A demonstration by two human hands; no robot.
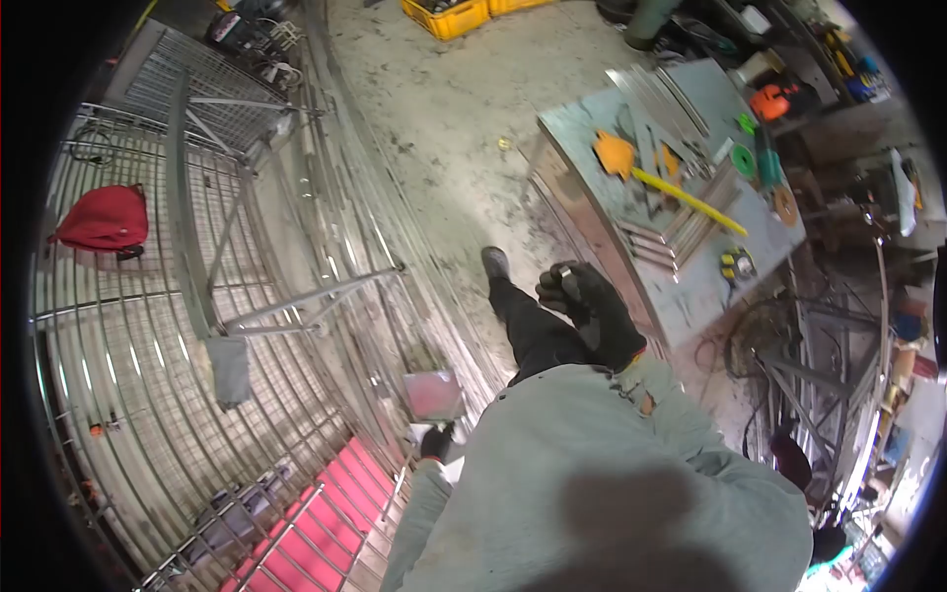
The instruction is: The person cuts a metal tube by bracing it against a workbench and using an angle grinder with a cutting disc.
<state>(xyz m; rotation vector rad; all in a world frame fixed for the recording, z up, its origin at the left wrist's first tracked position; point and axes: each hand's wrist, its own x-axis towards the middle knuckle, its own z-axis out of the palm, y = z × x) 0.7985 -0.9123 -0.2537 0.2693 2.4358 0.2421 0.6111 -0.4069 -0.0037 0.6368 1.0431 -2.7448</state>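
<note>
My right hand (592, 311), in a dark work glove, is raised in front of my body beside the workbench, its fingers curled in. A small pale spot shows at the fingertips, too small to name. My left hand (435, 441), in a black glove, hangs low at my left side next to a white flat thing (453, 468). Its fingers are too small and partly hidden to show whether they grip it. Just beyond that hand is a reddish square panel with a pale edge (434, 395). My black-trousered leg and shoe (495, 262) reach forward on the floor.
To the right stands a metal workbench (592, 187) with metal bars, a yellow ruler-like strip (691, 200), an orange piece (614, 155) and a tape measure (737, 264). Left is a metal grille rack (148, 345) with a red bag (104, 218). Long bars line the floor; yellow crates (449, 20) stand ahead.
</note>
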